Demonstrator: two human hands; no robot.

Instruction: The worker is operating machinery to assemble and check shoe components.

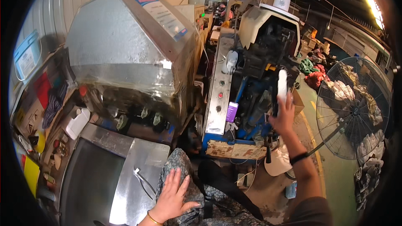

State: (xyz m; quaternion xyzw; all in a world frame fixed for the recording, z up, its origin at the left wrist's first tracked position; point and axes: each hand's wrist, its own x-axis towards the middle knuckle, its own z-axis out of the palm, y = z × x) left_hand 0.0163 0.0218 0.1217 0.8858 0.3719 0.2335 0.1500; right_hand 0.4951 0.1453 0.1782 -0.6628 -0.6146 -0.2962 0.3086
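Observation:
My left hand [173, 196] lies flat on my thigh, on dark patterned trousers [178, 163], fingers spread and holding nothing. My right hand [284, 116] is stretched forward to the right side of a dark machine with blue parts [251, 117]. Its thumb and fingers are apart. The fingertips overlap the lower end of a long, rounded white piece [282, 83] standing upright on the machine; whether they press on it I cannot tell. Pliers or a similar two-handled metal tool [143, 182] rest on the bare metal sheet [130, 192] beside my left hand.
A metal control panel [218, 100] with buttons and a phone with a purple screen [231, 112] border the machine. A large metal hood [121, 37] stands at the left, a white jug [78, 123] below it. A caged floor fan [355, 109] stands close beyond my right forearm.

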